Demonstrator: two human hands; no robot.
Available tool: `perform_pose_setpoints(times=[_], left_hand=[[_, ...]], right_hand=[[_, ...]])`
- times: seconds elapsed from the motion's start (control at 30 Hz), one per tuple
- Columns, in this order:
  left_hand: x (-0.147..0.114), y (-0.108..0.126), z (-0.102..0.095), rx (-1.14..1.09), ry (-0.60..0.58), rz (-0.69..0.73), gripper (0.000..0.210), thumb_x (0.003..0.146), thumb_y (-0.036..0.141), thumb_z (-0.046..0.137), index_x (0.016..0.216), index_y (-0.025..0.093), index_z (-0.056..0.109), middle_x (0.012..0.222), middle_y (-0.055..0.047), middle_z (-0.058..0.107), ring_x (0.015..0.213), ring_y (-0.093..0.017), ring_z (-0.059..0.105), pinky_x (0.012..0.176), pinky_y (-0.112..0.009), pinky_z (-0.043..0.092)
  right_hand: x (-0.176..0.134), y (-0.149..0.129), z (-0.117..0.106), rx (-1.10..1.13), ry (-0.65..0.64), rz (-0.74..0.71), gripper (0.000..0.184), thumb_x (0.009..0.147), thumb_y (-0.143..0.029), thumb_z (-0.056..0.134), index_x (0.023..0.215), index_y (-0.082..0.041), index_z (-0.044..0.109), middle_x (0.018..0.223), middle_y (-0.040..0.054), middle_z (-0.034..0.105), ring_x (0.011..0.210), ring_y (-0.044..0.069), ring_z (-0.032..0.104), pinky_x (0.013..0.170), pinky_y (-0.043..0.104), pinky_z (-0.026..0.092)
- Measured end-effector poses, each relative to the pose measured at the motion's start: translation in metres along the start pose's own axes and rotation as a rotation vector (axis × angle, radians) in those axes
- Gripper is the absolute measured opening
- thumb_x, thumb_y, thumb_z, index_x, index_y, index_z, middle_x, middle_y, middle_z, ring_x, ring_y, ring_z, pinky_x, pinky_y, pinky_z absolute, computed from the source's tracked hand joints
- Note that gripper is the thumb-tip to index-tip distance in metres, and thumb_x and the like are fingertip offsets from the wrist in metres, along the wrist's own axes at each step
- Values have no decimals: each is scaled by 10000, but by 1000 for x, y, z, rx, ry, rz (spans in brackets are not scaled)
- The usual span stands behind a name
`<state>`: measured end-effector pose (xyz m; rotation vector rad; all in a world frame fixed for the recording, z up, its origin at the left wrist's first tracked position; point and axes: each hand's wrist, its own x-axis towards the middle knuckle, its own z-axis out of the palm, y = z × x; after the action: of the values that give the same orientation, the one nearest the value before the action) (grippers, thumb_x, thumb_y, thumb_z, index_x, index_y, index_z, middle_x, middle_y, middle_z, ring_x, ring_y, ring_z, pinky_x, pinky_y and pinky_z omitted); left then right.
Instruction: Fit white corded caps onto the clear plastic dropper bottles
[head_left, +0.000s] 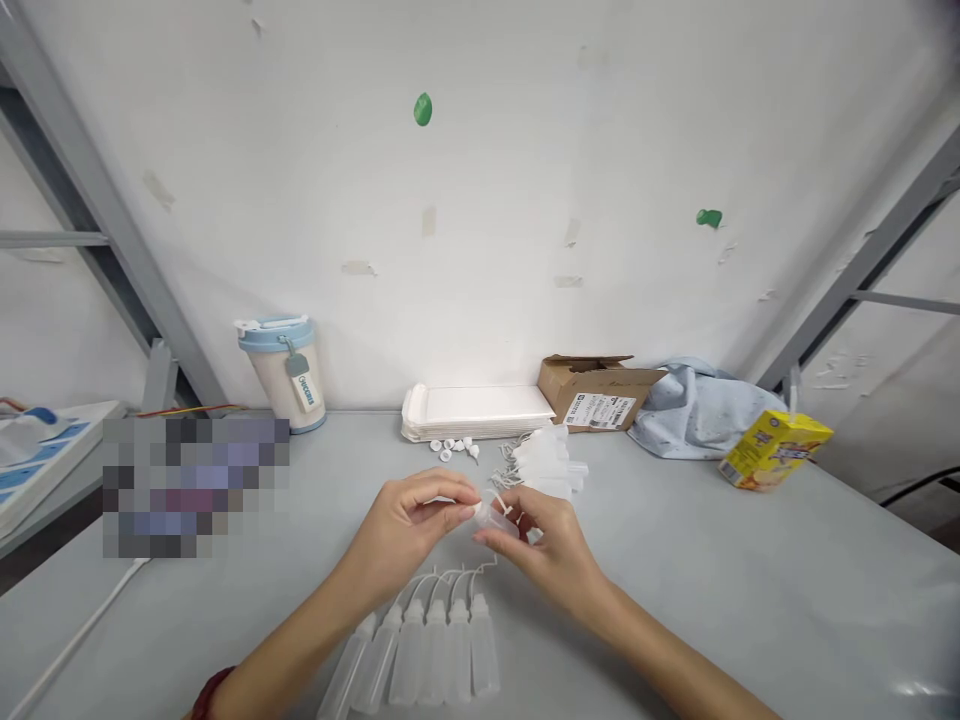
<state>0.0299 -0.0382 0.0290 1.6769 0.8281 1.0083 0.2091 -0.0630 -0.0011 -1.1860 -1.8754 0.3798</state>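
Observation:
Between my two hands is a small translucent squeeze bottle (496, 520) with a white top, tilted over the table. My left hand (420, 515) pinches the top end between thumb and fingertips. Around the bottle's body, the thumb and fingers of my right hand (544, 540) are closed. Just below my hands, several similar bottles (435, 650) lie side by side in a row, each with a thin curved tube at its top. Beyond my right hand is a pile of more white bottles (544, 460). Several loose white caps (450, 447) lie behind my left hand.
At the back stand a stack of white padded envelopes (480, 410) and an open cardboard box (600, 395). A pale blue cloth (690, 410) and a yellow carton (776, 450) are on the right. A tumbler (285, 375), a blurred-out item (195, 485) and a white cable (82, 635) are on the left.

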Motion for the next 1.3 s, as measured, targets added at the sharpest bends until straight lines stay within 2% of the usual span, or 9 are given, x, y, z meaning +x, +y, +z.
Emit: perform_pose_setpoints(times=[0.13, 0.23, 0.33, 0.43, 0.53, 0.77, 0.97, 1.1, 1.3], left_hand=[[2, 2, -3, -25, -6, -58, 111, 736, 256, 630, 795, 184, 689, 945, -43, 660, 919, -194, 595, 820, -277, 480], [3, 4, -5, 10, 14, -142, 185, 723, 294, 642, 865, 176, 667, 890, -37, 671, 872, -186, 607, 786, -267, 488], [3, 5, -4, 91, -45, -211, 233, 764, 376, 583, 799, 158, 656, 711, -17, 645, 679, -154, 603, 664, -250, 494], [1, 6, -1, 185, -90, -199, 328, 804, 432, 505, 675, 155, 623, 587, 4, 573, 574, -135, 555, 552, -224, 456], [0, 7, 1, 190, -99, -166, 311, 815, 410, 487, 694, 159, 624, 586, 6, 560, 572, -131, 537, 545, -218, 443], [-1, 8, 0, 122, -126, -109, 212, 799, 313, 525, 915, 183, 647, 790, -13, 613, 697, -138, 539, 672, -228, 461], [-1, 5, -3, 176, -151, -146, 305, 834, 371, 470, 635, 161, 564, 580, 22, 521, 576, -118, 500, 566, -213, 408], [2, 3, -5, 166, -199, -187, 347, 840, 401, 455, 610, 157, 545, 525, 25, 501, 536, -114, 479, 544, -216, 403], [1, 10, -6, 124, -209, -78, 205, 807, 313, 516, 888, 185, 654, 842, -27, 608, 750, -154, 527, 662, -238, 453]], right_hand=[[1, 0, 2, 6, -1, 40, 200, 757, -341, 642, 753, -164, 549, 631, -14, 550, 523, 92, 451, 460, 189, 389], [0, 5, 5, -86, 65, -98, 190, 787, -338, 608, 785, -164, 531, 654, 0, 558, 530, 100, 475, 453, 194, 395], [-1, 9, 7, -221, 148, -272, 163, 827, -320, 561, 836, -163, 518, 685, 27, 581, 573, 122, 529, 471, 209, 415], [-1, 11, 6, -338, 231, -416, 106, 852, -269, 523, 866, -167, 500, 726, 60, 609, 642, 150, 576, 510, 228, 446], [1, 9, 4, -408, 271, -495, 67, 862, -232, 502, 856, -167, 485, 746, 83, 623, 677, 163, 600, 523, 232, 464], [0, 9, 4, -352, 240, -448, 101, 845, -256, 538, 850, -167, 490, 735, 73, 625, 657, 159, 596, 525, 237, 466], [0, 8, 4, -403, 268, -494, 113, 826, -235, 573, 842, -162, 489, 740, 71, 615, 639, 149, 571, 499, 225, 443], [1, 4, 2, -462, 261, -549, 74, 838, -211, 548, 829, -167, 489, 728, 64, 609, 622, 141, 559, 495, 217, 432], [2, 4, -1, -411, 255, -522, 75, 839, -222, 541, 858, -178, 484, 752, 68, 614, 655, 151, 571, 518, 226, 438]])
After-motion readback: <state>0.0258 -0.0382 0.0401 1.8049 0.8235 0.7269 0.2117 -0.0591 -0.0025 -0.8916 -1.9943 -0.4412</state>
